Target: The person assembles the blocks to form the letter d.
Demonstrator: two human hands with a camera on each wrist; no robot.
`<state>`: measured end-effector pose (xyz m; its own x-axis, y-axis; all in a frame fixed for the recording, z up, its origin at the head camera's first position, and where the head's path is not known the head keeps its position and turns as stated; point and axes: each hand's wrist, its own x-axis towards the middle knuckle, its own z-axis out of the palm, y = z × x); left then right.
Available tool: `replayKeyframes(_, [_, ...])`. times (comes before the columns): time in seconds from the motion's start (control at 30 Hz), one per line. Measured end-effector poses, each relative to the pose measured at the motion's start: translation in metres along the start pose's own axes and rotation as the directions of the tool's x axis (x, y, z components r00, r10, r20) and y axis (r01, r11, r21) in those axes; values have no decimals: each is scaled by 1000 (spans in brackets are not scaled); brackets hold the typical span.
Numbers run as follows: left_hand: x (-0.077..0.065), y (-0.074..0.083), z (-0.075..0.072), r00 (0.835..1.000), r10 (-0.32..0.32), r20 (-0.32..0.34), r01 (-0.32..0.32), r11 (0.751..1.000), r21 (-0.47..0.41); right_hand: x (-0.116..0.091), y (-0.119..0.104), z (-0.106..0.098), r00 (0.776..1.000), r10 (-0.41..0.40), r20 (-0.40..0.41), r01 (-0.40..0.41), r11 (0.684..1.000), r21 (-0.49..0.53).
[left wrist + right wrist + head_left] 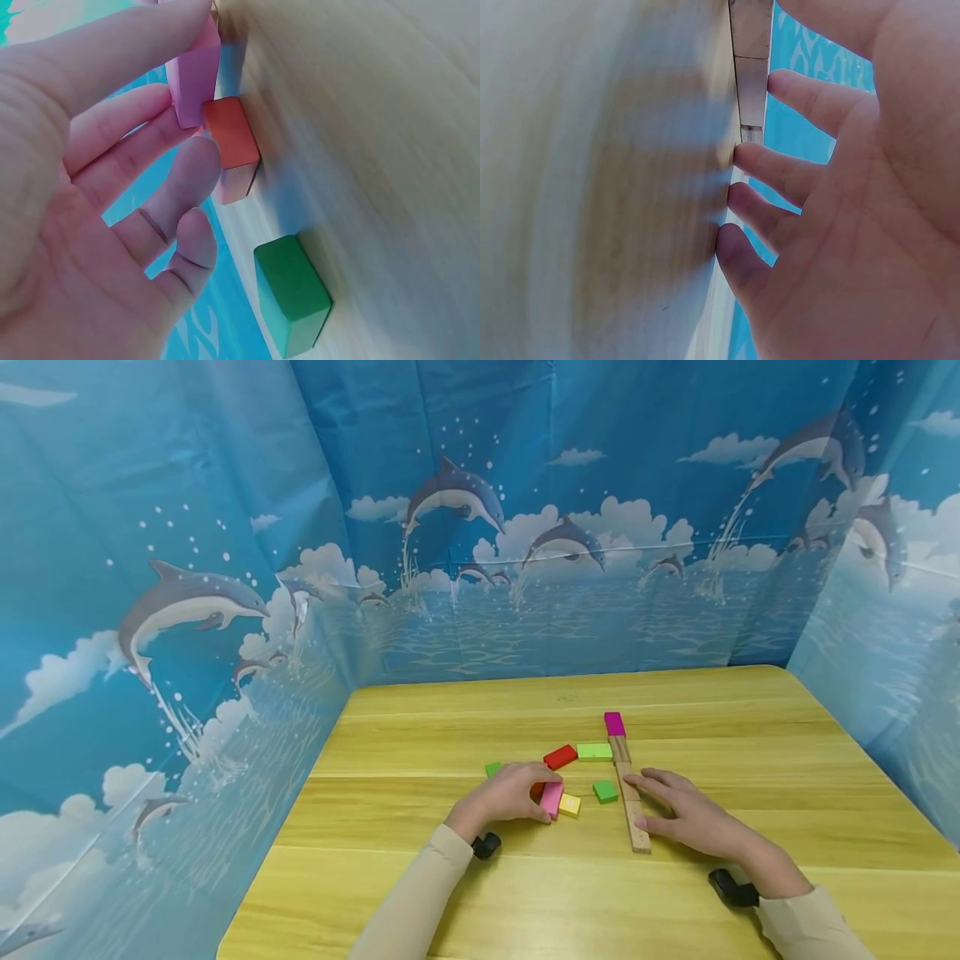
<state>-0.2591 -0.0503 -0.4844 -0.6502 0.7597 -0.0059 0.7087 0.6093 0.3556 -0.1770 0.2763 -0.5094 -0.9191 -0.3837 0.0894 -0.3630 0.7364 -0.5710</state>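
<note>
Between thumb and fingertips, my left hand point(513, 793) pinches a pink block point(551, 799), also seen as the pink block point(196, 75) in the left wrist view. Close by lie a yellow block point(570, 805) and a red-orange block point(231, 135), the latter partly hidden by the hand in the head view. My right hand point(686, 814) has its fingers spread, and its fingertips touch the right side of a row of plain wooden blocks point(631, 806). At the row's far end sits a magenta block point(614, 724).
A red block point(560, 757) and a light green block point(595, 752) lie behind the hands. One green block point(605, 792) stands left of the wooden row, another green block point(292, 289) beyond the left hand. A dolphin-print curtain point(487, 610) surrounds the wooden table point(420, 718).
</note>
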Motion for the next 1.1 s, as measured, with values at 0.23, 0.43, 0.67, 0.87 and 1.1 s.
replayKeyframes(0.23, [-5,0,-4,1000,-15,-19,15,1000,-23,-1,-1,-1,1000,-3,-1,3,1000,-17])
replayKeyframes(0.43, [-10,2,-7,999,-16,-31,15,1000,-25,-1,-4,-3,1000,-13,-3,13,1000,-15])
replayKeyframes(0.67, [-17,4,-7,998,-23,-53,22,1000,-21,-1,-7,-5,1000,-7,4,7,1000,-5])
replayKeyframes(0.87, [-23,4,-4,996,-47,-81,47,999,-8,0,-6,-6,1000,-20,4,20,1000,-4])
replayKeyframes(1.1, [-30,6,1,992,-56,-114,51,998,-43,0,-4,-3,1000,-15,5,15,1000,5])
